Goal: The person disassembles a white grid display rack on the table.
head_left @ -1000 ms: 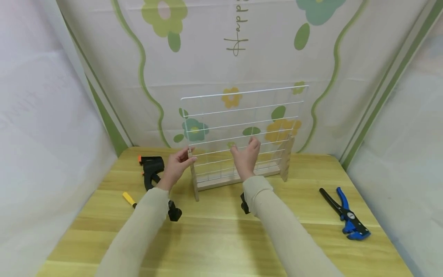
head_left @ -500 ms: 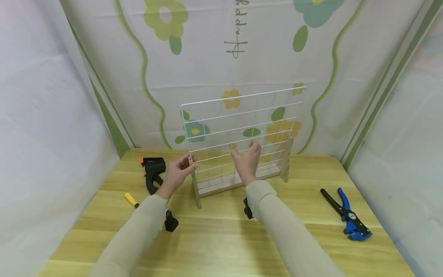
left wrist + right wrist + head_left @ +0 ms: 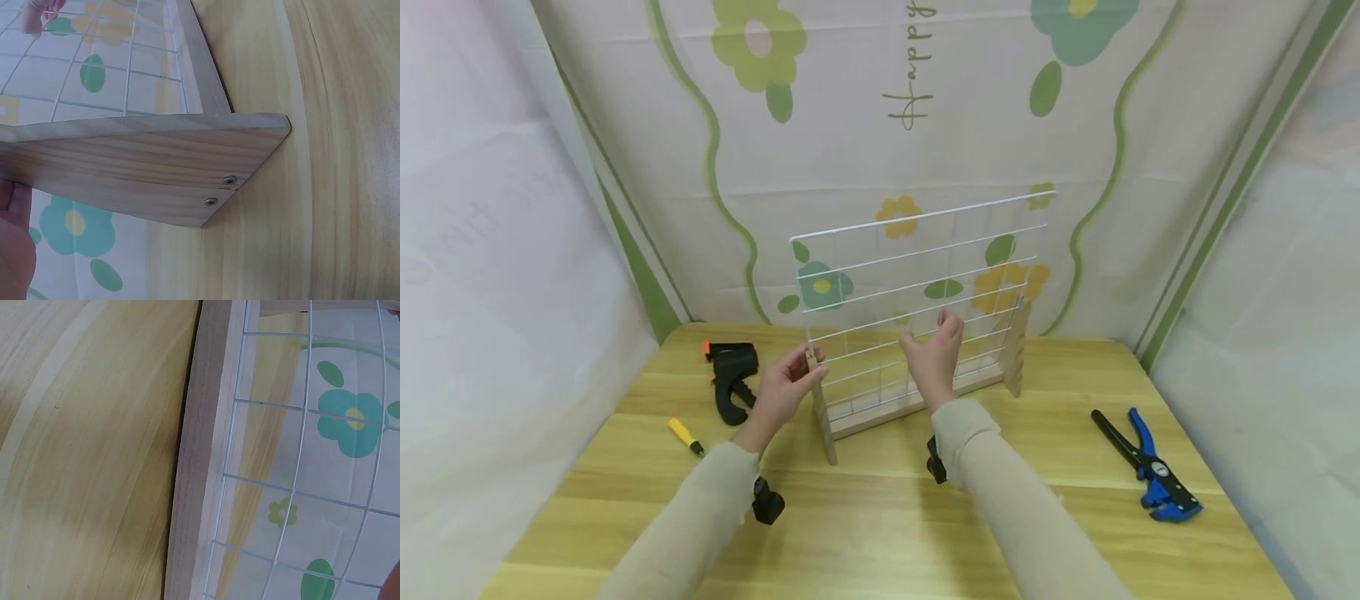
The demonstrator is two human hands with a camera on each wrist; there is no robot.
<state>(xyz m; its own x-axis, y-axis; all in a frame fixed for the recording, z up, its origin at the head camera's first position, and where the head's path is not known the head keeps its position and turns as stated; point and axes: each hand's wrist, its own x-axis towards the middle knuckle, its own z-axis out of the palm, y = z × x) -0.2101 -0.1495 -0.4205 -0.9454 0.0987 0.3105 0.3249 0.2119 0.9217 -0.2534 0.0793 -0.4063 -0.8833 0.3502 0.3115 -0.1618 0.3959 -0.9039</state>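
Observation:
A white wire grid [image 3: 925, 218] stands upright in a wooden base with a side panel at each end. My left hand [image 3: 781, 385] pinches the top of the left side panel [image 3: 822, 417] between thumb and fingers. Two metal screws [image 3: 220, 190] show low on that panel's outer face in the left wrist view. At the middle of the grid, my right hand [image 3: 934, 358] has its fingers curled at the wires, with the thumb to their left. Only a sliver of that hand enters the right wrist view. The wooden bottom rail [image 3: 206, 450] runs along the grid's lower edge.
On the table [image 3: 865, 533], a black clamp [image 3: 732, 375] with orange tips and a yellow-handled tool [image 3: 682, 432] lie at the left. Blue and black pliers [image 3: 1153, 471] lie at the right. A flowered cloth [image 3: 970, 142] hangs behind the rack.
The left end of the rack has swung toward me, with my left hand moving along with it. My right hand has stayed at the middle of the grid.

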